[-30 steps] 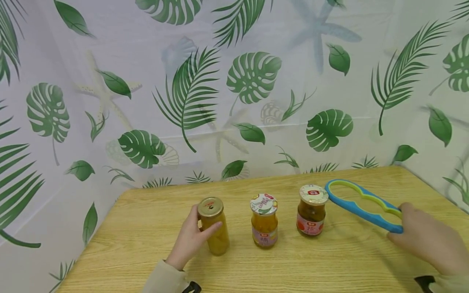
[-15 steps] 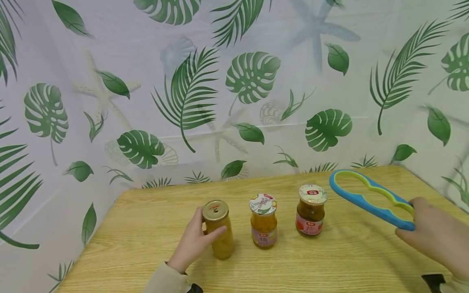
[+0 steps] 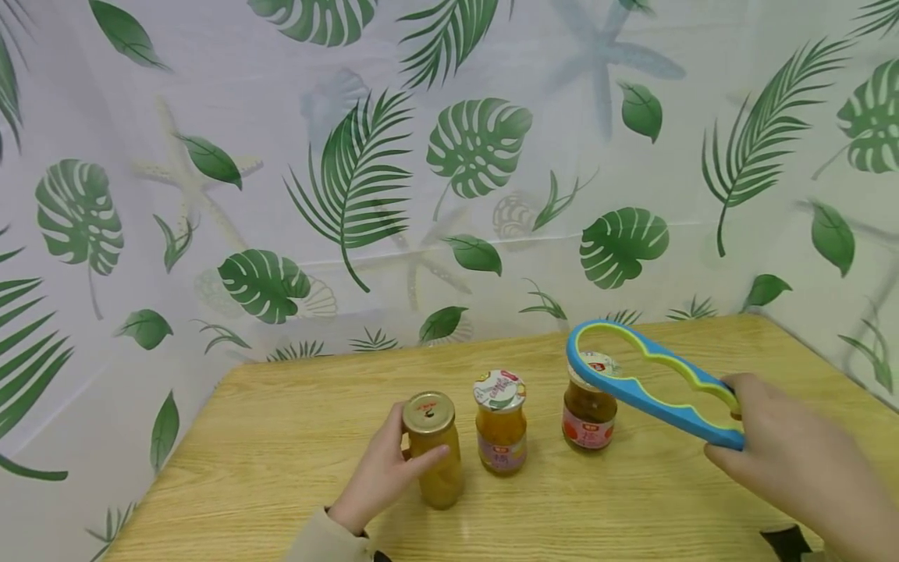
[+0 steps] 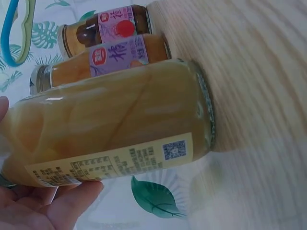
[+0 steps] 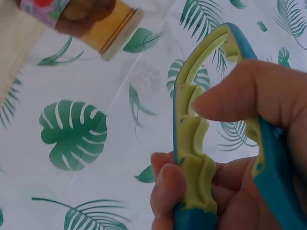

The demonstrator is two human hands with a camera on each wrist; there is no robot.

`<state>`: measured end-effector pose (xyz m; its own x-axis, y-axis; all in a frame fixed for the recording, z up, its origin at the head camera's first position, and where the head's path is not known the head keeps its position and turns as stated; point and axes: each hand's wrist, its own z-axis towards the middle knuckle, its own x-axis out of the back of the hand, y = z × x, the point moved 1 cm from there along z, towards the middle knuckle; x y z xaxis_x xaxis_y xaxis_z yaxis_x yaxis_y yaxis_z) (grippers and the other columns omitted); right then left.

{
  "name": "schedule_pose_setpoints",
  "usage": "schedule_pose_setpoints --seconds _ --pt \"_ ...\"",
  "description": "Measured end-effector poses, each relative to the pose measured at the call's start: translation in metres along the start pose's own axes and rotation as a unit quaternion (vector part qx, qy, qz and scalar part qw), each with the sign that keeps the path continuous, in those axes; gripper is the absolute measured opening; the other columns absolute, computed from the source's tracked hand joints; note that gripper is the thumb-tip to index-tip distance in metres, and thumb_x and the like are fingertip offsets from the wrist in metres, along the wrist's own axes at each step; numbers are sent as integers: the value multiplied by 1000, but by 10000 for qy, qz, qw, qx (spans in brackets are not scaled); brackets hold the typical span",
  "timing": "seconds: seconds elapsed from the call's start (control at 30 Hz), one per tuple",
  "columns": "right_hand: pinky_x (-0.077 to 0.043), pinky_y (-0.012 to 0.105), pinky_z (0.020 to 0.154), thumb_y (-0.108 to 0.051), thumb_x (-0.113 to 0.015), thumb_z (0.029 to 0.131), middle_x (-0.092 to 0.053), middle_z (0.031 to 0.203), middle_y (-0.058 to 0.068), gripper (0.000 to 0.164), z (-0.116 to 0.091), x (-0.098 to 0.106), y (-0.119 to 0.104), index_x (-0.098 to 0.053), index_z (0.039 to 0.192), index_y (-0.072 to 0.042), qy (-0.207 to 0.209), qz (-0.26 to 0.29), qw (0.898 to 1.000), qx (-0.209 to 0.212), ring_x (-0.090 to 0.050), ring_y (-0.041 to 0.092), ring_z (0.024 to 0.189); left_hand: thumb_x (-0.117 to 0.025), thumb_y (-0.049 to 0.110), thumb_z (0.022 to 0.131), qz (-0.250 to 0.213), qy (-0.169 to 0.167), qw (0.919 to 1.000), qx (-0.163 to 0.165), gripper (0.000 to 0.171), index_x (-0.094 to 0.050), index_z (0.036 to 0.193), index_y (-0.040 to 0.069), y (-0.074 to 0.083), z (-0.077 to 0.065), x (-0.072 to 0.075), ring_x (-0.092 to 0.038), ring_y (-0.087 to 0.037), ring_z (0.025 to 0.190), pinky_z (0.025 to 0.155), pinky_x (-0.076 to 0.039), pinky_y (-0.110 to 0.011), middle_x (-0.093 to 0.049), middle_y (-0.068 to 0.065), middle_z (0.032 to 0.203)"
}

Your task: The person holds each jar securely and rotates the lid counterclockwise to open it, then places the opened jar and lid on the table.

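Observation:
My left hand [image 3: 379, 478] grips a tall glass jar [image 3: 440, 467] of yellowish fruit pieces round its upper part, the gold lid showing above. In the left wrist view its base sits at the wooden surface, and a label with a QR code faces the fingers. My right hand [image 3: 794, 457] holds a blue and green jar opener [image 3: 656, 409] by its handle end, raised over the table. From the head view its loop overlaps the lid of the dark fruit jar [image 3: 588, 410]. In the right wrist view the thumb lies across the opener's scalloped green lining [image 5: 192, 172].
A squat jar of orange fruit [image 3: 502, 427] with a patterned lid stands close right of the tall jar. Beyond it to the right is the dark fruit jar. Behind the wooden table [image 3: 295, 421] hangs a white leaf-print cloth [image 3: 393, 312].
The tall jar has slid right and slightly nearer in my left hand, toward the orange jar. My right hand first drew the opener up and right, then brought it left over the dark jar.

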<state>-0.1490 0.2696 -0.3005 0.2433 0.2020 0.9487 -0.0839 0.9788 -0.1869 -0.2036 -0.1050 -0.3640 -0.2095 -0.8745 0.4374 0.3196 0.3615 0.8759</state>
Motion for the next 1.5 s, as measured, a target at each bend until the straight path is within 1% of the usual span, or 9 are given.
schedule_pose_setpoints --seconds 0.27,0.43,0.6,0.67,0.83,1.0,1.17,1.33,1.5 --pt "-35 29 44 -23 -75 63 -52 77 3 62 1 -7 -31 -45 108 7 -68 100 9986 515 -43 15 57 -65 29 81 -181 -210 9995 -146 59 -35 126 6 8 -5 -12 -43 -26 110 85 -41 -49 -45 -9 121" --pt "-35 27 45 -25 -76 62 -54 81 3 63 3 -13 -52 -46 110 4 -228 143 9973 677 -43 13 58 -65 26 81 -284 -348 9986 -271 57 -35 125 6 11 -5 -18 -42 -26 112 83 -41 -51 -44 -9 122" --pt "-37 26 45 -24 -77 61 -56 85 5 63 4 -16 -73 -46 110 2 -215 286 9950 937 -44 12 58 -65 25 82 -354 -479 9978 -299 57 -35 126 6 14 -6 -22 -39 -27 115 84 -39 -53 -42 -9 124" --pt "-38 26 45 -24 -77 60 -57 86 6 63 4 -17 -81 -47 109 2 -128 270 9940 1053 -46 11 58 -64 25 82 -349 -517 9976 -304 56 -35 126 6 15 -6 -23 -39 -28 115 84 -39 -53 -42 -9 124" --pt "-36 25 45 -22 -75 59 -52 76 -1 58 6 -21 -102 -49 107 -2 -60 350 9912 1277 -44 9 57 -64 24 82 -268 -556 9975 -340 57 -34 127 7 17 -8 -25 -39 -28 116 83 -40 -52 -42 -10 125" --pt "-36 25 47 -20 -75 60 -50 75 -2 58 9 -26 -120 -49 108 -1 -250 497 9892 1355 -40 10 57 -65 22 81 -397 -559 9967 -424 53 -37 125 13 17 -8 -28 -38 -26 115 82 -41 -53 -43 -6 124" --pt "-34 25 45 -19 -74 61 -51 78 -2 55 11 -33 -132 -50 108 -2 -368 682 9877 1355 -38 10 55 -65 22 81 -391 -511 9963 -576 48 -40 122 16 16 -9 -30 -38 -26 116 83 -40 -53 -43 -3 124" --pt "-33 24 44 -18 -74 60 -51 79 -2 52 11 -36 -136 -51 105 -3 -169 678 9860 1516 -37 10 52 -65 20 82 -353 -482 9956 -726 51 -36 124 15 16 -10 -30 -39 -26 115 83 -39 -52 -42 -4 125" --pt "-33 22 43 -17 -74 60 -52 79 -1 51 10 -37 -140 -52 103 -3 -2 651 9848 1608 -35 9 50 -64 19 82 -490 -499 9950 -709 49 -37 123 15 17 -10 -29 -39 -26 114 82 -40 -52 -42 -4 124"
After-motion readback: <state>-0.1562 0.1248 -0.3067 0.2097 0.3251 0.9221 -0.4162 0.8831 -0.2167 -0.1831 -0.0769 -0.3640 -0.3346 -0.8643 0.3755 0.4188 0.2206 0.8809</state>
